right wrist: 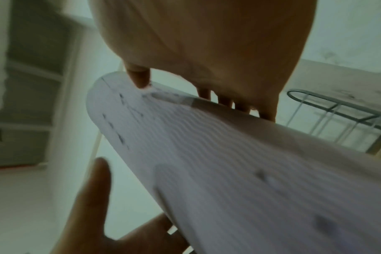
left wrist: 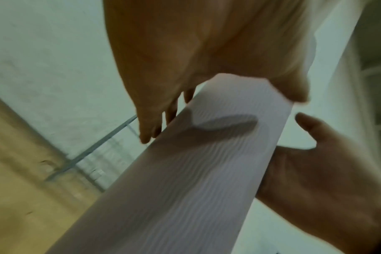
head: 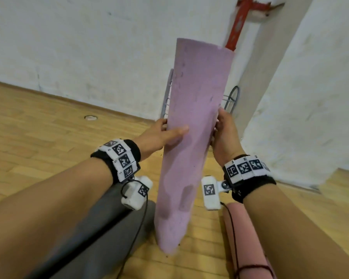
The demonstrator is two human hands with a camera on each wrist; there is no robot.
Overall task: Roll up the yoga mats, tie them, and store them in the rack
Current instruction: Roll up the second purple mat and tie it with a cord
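A rolled lilac yoga mat (head: 191, 121) stands tilted in the air between both hands, its lower end just above the wood floor. My left hand (head: 165, 133) grips its left side, thumb across the front and fingers behind. My right hand (head: 222, 129) holds the right side at the same height. The grey wire rack (head: 233, 97) stands against the wall right behind the mat, mostly hidden by it. The left wrist view shows the mat (left wrist: 185, 171) under my left fingers (left wrist: 148, 130). In the right wrist view the mat (right wrist: 228, 163) lies beside the rack (right wrist: 337, 110).
A rolled grey mat (head: 109, 218) lies on the floor under my left forearm. A rolled pink mat (head: 242, 238) with a dark red string lies at lower right. White walls and a jutting pillar (head: 302, 97) close in the rack's corner; a red pipe (head: 238, 27) runs up the wall.
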